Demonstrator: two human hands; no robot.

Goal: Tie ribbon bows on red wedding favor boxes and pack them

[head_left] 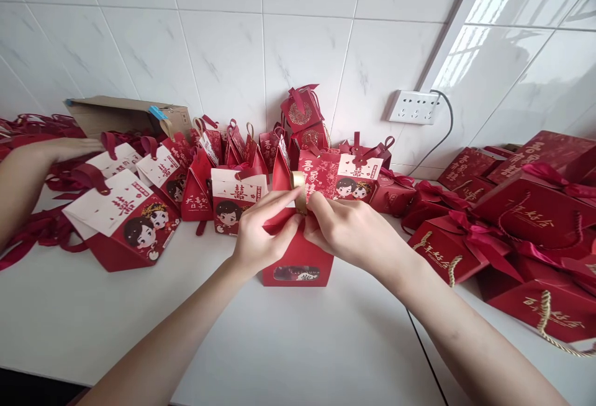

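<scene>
In front of me a red gift box (291, 254) with a small oval window stands upright on the white table. A gold ribbon loop (300, 193) rises from its top. My left hand (263, 229) pinches the ribbon from the left, index finger high and thumb lower at its base. Closed against the ribbon's right side near the base, my right hand (342, 232) has its fingertips partly hidden. Both hands cover much of the box's top edge. Just behind the left hand stands a white-and-red box with a cartoon figure (233, 198).
Another person's arm (28, 170) reaches in at the left, near an open cardboard box (125, 114). Similar cartoon boxes (133, 220) stand in a row. Red boxes with rope handles (535, 300) pile up at the right. A power strip (416, 107) hangs on the tiled wall.
</scene>
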